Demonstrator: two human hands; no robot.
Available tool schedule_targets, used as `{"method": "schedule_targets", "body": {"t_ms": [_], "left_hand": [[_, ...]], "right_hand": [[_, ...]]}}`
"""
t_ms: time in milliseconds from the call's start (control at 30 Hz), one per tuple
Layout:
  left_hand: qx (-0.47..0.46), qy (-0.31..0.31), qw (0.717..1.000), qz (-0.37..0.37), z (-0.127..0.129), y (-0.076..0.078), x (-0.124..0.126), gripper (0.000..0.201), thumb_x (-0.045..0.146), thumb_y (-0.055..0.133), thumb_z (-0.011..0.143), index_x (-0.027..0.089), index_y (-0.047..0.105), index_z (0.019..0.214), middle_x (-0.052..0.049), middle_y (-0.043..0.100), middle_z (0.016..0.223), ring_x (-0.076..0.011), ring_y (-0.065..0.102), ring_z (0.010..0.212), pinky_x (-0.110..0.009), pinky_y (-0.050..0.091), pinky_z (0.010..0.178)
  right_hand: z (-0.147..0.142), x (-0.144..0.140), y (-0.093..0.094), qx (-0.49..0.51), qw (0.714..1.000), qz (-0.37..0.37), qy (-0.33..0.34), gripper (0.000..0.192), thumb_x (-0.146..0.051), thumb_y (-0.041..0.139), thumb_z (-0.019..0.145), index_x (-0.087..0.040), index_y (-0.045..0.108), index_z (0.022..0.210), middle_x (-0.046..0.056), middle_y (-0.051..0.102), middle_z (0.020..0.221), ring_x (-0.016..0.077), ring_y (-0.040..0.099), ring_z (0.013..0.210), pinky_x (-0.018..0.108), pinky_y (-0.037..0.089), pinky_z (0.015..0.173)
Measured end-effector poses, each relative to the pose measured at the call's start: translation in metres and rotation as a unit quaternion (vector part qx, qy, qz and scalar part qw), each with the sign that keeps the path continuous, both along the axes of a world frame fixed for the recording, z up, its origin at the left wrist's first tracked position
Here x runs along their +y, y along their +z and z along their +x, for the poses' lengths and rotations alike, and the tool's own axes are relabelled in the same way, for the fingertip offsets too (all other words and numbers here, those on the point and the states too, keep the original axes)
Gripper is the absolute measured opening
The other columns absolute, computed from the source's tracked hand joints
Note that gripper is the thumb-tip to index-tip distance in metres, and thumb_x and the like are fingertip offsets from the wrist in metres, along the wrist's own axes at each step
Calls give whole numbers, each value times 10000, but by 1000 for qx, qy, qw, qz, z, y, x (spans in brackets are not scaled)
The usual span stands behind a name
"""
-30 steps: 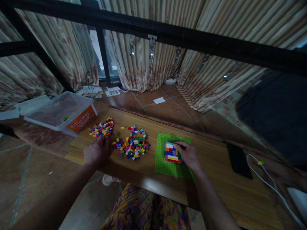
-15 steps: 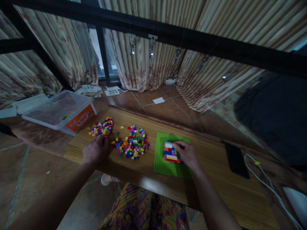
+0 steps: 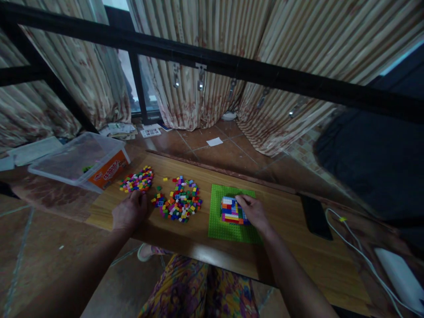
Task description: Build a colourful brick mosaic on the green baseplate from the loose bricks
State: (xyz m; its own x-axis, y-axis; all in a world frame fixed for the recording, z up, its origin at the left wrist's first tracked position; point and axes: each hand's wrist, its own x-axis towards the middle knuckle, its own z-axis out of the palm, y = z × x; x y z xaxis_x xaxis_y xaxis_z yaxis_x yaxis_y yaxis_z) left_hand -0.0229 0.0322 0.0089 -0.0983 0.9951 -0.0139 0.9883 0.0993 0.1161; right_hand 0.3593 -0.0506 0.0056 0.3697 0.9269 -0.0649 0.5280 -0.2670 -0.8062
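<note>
My right hand (image 3: 253, 211) has its thumb and fingers pinched at the far right corner of a built block of coloured building bricks (image 3: 230, 211). Whatever sits between those fingertips is too small to make out. The block, in rows of white, blue, red, yellow and purple, stands on a green studded baseplate (image 3: 215, 227). My left hand (image 3: 130, 211) is closed, knuckles up, at the near edge of a small pile of loose bricks (image 3: 137, 180); its fingertips are hidden. Between the hands lies a larger spread of loose bricks (image 3: 180, 203).
Everything lies on a narrow wooden table (image 3: 195, 240). A clear plastic box (image 3: 82, 159) with an orange label stands beyond its left end. A black phone (image 3: 316, 216) lies to the right, near a white cable (image 3: 356, 245). A dark metal bar (image 3: 218, 62) crosses in front of the curtains.
The view has shifted slightly, so the scene sits a little further left. My right hand has drawn back a bit from the block's top row. My left hand stays by the small pile.
</note>
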Motion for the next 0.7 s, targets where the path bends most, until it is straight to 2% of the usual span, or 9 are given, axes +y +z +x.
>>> {"method": "schedule_targets", "body": {"t_ms": [133,200,267,367,433,500,600,700], "left_hand": [[7,2,1000,9,1,-1,1,456,491,286,906,190,582,1077,-140,683,1007,-293,643,884,-331,418,651],[13,9,1000,7,2,0,0,446,479,285,910,186,583,1066,-140,683,1000,-291,643,887,-327,419,650],[16,10,1000,3,3,2,-1,437,467,276,919,183,582,1051,-137,682,992,-285,643,888,-323,421,651],[8,-9,1000,4,4,3,-3,416,450,275,929,181,567,1053,-126,674,1018,-264,640,909,-304,418,663],[2,-6,1000,1,3,2,-4,426,457,263,934,177,564,1043,-122,673,1001,-257,640,903,-299,413,663],[-5,-5,1000,3,2,0,-3,419,454,261,937,179,557,1044,-120,669,1011,-253,638,906,-296,408,660],[-15,-14,1000,10,-1,-4,-3,382,438,275,937,193,550,1038,-105,664,1029,-243,636,915,-285,403,656],[-20,-19,999,18,-2,-6,-2,360,432,288,937,202,548,1032,-90,665,1023,-238,639,904,-282,402,643]], "right_hand": [[0,-8,21,-23,992,66,-106,456,-545,430,858,-186,709,899,57,728,896,224,657,845,317,474,779],[-9,-14,33,-45,984,117,-125,428,-516,436,870,-180,699,898,62,722,902,222,648,852,318,471,792],[-24,-18,42,-78,977,166,-111,388,-482,444,881,-182,688,920,68,709,935,216,634,890,324,463,830],[-51,-22,47,-155,970,185,-9,335,-447,470,884,-209,667,1015,77,672,1039,224,590,1004,363,424,921],[-64,-22,42,-218,959,163,81,384,-463,515,861,-220,619,1139,96,613,1178,252,530,1114,409,382,975],[-69,-22,31,-284,940,129,137,526,-511,557,823,-213,538,1256,125,527,1306,299,450,1214,471,335,1006],[-62,-22,9,-364,916,80,150,648,-565,554,807,-202,453,1334,152,474,1352,343,402,1246,543,287,1007],[-49,-24,-7,-406,905,55,114,652,-587,506,830,-199,434,1349,150,497,1311,336,445,1188,548,280,999]]}}
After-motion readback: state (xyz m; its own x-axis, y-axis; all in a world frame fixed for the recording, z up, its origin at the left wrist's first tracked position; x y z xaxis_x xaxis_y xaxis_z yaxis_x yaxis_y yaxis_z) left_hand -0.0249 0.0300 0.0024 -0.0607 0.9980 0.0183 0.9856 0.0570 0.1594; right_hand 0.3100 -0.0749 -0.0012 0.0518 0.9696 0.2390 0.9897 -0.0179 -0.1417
